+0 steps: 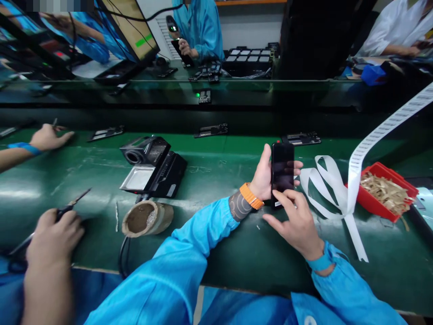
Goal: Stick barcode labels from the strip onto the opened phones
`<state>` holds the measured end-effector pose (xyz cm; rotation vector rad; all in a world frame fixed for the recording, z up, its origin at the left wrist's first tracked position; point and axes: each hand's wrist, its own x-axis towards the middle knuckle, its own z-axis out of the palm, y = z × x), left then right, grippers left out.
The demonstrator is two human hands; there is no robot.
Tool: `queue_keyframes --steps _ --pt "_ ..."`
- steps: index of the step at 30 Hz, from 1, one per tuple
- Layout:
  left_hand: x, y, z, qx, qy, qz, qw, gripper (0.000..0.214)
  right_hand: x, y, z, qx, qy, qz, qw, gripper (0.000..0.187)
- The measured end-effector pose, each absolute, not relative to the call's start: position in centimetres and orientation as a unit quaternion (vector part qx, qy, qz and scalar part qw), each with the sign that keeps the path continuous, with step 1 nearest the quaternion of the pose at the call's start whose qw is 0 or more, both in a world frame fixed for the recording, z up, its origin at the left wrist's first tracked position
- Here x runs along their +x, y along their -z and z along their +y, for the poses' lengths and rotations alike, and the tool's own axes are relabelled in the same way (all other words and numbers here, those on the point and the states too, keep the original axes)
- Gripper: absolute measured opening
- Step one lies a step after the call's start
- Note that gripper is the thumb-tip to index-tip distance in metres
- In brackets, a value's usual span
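My left hand (262,177) grips a black smartphone (282,171) upright, thumb on its left edge and fingers wrapped behind. An orange band sits on that wrist. My right hand (295,222) is just below the phone, its index finger and thumb pinched at the phone's lower edge; whether anything is between them I cannot make out. Both arms wear blue sleeves and rest over the green bench (237,253).
A black heater unit with a metal tray (152,166) and a tape roll (146,218) lie left. White label strip (333,189) and a red bin of scraps (385,192) lie right. A co-worker's hand with tweezers (56,234) is lower left. Phone parts ride the belt behind.
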<state>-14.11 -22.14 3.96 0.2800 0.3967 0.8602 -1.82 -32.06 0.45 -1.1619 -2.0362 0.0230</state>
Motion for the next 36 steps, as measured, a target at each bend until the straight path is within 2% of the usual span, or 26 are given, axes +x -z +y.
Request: queue_keyframes --steps 2,6,11,15,17,20,23,26,29,33,36 --pt "-14.5 -4.2 -22.1 0.107 -0.379 0.136 0.909 0.087 -1.6 -0.8 -32.4 -0.444 -0.025 -0.797 0.408 0.042" --pt "-15.3 -4.8 -22.0 0.088 -0.391 0.103 0.91 0.089 -0.5 -1.3 -32.2 -0.447 -0.019 -0.779 0.439 0.04" --pt "-14.8 -4.5 -22.0 0.062 -0.454 0.154 0.876 0.077 -0.5 -0.9 -31.8 -0.439 -0.035 -0.798 0.412 0.036" --pt "-15.0 -4.0 -21.4 0.117 -0.492 0.255 0.824 0.053 0.4 -0.5 -31.5 -0.538 -0.182 -0.659 0.493 0.026" --pt "-15.7 -4.0 -20.7 0.177 -0.505 0.29 0.793 0.041 1.3 -0.3 -31.0 -0.585 -0.268 -0.548 0.535 0.029" --pt "-16.9 -4.1 -19.7 0.246 -0.488 0.318 0.775 0.025 2.5 -0.3 -29.8 -0.56 -0.377 -0.464 0.574 0.039" --pt "-16.9 -4.2 -19.8 0.276 -0.484 0.303 0.773 0.016 2.5 -0.4 -29.0 -0.528 -0.436 -0.426 0.591 0.039" --pt "-15.6 -4.0 -21.0 0.247 -0.51 0.26 0.782 0.024 1.4 -0.6 -29.4 -0.507 -0.47 -0.408 0.597 0.035" --pt "-14.1 -3.7 -22.3 0.228 -0.509 0.221 0.8 0.035 0.0 -0.7 -30.3 -0.487 -0.529 -0.425 0.55 0.035" --pt "-14.0 -3.4 -22.7 0.205 -0.407 0.175 0.873 0.044 -0.1 -0.8 -30.9 -0.483 -0.586 -0.465 0.455 0.041" --pt "-14.6 -3.0 -22.4 0.186 -0.364 0.145 0.901 0.067 0.8 -1.1 -30.5 -0.509 -0.547 -0.498 0.441 0.035"
